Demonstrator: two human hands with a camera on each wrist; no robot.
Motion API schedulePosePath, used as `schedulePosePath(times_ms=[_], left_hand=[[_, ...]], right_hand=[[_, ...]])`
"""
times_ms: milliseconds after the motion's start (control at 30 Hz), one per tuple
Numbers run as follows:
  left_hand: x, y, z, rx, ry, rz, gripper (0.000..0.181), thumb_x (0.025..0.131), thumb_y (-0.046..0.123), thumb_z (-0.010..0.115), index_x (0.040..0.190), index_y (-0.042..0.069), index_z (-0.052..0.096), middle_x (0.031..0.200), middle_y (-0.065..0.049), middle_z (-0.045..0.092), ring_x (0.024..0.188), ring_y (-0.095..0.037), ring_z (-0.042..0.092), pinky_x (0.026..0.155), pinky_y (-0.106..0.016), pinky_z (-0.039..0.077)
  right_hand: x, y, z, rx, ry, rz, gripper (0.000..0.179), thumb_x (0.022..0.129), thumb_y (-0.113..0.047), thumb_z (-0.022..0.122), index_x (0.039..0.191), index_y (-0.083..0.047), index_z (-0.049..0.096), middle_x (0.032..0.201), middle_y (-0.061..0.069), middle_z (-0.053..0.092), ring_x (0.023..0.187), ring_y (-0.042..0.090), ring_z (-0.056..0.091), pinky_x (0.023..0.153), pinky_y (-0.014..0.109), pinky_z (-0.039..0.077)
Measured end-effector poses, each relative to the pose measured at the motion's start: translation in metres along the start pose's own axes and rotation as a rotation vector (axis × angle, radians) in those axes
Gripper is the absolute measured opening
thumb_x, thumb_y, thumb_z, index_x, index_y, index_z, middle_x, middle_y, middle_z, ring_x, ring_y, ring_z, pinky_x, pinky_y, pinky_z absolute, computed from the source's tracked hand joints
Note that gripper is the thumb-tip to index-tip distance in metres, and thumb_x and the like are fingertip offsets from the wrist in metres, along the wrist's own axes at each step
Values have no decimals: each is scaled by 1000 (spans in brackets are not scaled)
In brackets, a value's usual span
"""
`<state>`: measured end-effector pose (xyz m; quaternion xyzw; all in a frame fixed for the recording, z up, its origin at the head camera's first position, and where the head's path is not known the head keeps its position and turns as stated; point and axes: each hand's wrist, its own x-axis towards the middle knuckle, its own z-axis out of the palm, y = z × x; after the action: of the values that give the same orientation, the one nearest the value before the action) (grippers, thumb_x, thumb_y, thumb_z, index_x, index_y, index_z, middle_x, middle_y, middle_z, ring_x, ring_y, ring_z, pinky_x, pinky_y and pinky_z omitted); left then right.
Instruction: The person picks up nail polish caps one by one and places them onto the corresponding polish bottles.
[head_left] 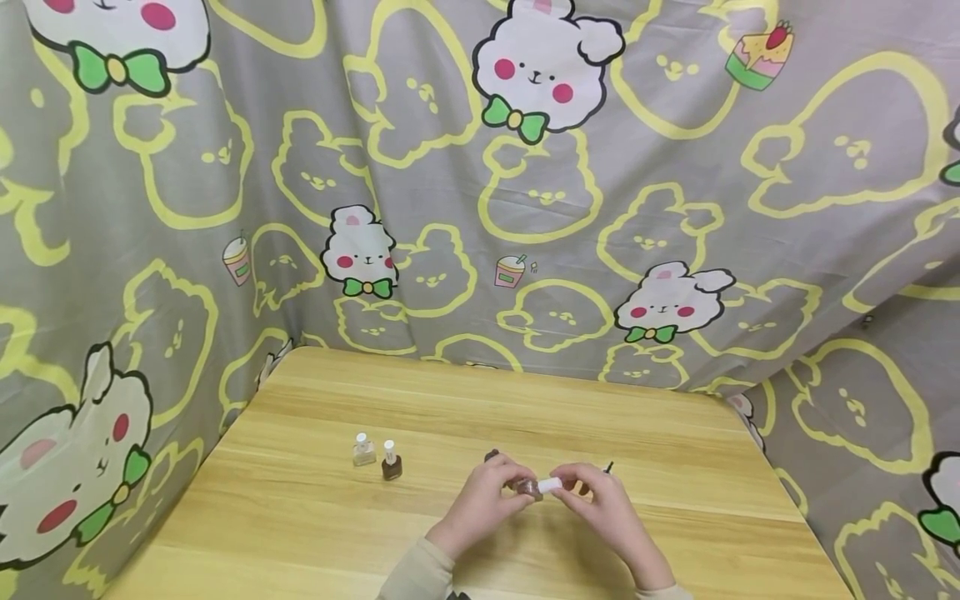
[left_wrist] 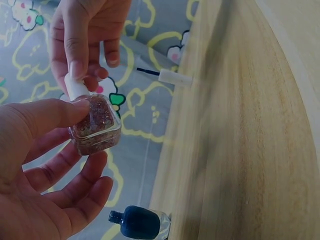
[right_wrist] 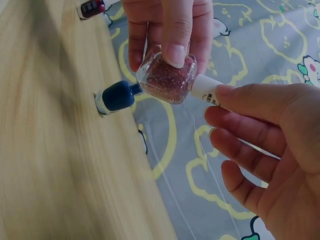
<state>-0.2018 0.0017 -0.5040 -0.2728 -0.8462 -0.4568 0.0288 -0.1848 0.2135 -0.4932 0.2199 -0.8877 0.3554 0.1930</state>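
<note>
My left hand [head_left: 483, 500] holds a square glass nail polish bottle [left_wrist: 97, 127] with reddish glitter in it, between thumb and fingers. The bottle is tilted, its neck towards my right hand [head_left: 606, 504]. Thumb and forefinger of that right hand pinch the white cap [right_wrist: 206, 90], which sits at the bottle's neck. Behind the left hand, an uncapped bottle of dark blue nail polish [right_wrist: 118, 96] stands on the table. A separate white cap [left_wrist: 175, 78] stands on its end beyond the right hand, its dark brush [left_wrist: 148, 71] pointing up.
On the left of the wooden table [head_left: 300, 517] stand two capped nail polish bottles: a clear one [head_left: 364, 452] and a dark one [head_left: 392, 467]. A grey curtain [head_left: 442, 192] with a cartoon print hangs around the back and sides of the table.
</note>
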Motion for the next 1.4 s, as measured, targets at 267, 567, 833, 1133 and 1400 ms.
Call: schedulePosePath(times_ms=[267, 567, 833, 1133, 1400], left_hand=[[1, 0, 1, -6, -19, -2, 20, 86, 23, 73, 105, 16, 72, 98, 7, 64, 86, 1, 56, 82, -23, 53], [0, 1, 1, 8, -8, 6, 21, 86, 23, 73, 105, 15, 72, 98, 7, 64, 86, 2, 57, 82, -22, 53], [0, 3, 2, 11, 5, 40, 20, 84, 19, 75, 103, 15, 73, 97, 6, 64, 86, 1, 58, 84, -19, 53], [-1, 3, 4, 36, 11, 82, 19, 83, 19, 75, 102, 16, 72, 96, 8, 64, 86, 1, 58, 84, -18, 53], [0, 1, 2, 21, 30, 59, 20, 83, 20, 75, 103, 17, 72, 97, 8, 64, 86, 2, 58, 85, -19, 53]], right_hand=[[-1, 4, -2, -16, -7, -46, 23, 76, -10, 79, 97, -18, 71, 86, -13, 68, 77, 12, 62, 66, 25, 53], [-1, 3, -3, -3, -19, -5, 16, 77, -13, 79, 90, -18, 70, 78, -18, 63, 73, -5, 53, 63, 23, 51], [0, 1, 0, 40, -64, 93, 12, 86, -17, 72, 78, -21, 64, 69, -19, 54, 62, -5, 42, 53, 18, 42], [1, -4, 3, 98, -122, 254, 40, 96, -20, 60, 59, -16, 47, 53, -14, 33, 48, -6, 26, 44, 15, 25], [3, -3, 4, 99, -25, 238, 8, 91, -19, 67, 84, -16, 65, 64, -10, 53, 57, -3, 41, 50, 18, 38]])
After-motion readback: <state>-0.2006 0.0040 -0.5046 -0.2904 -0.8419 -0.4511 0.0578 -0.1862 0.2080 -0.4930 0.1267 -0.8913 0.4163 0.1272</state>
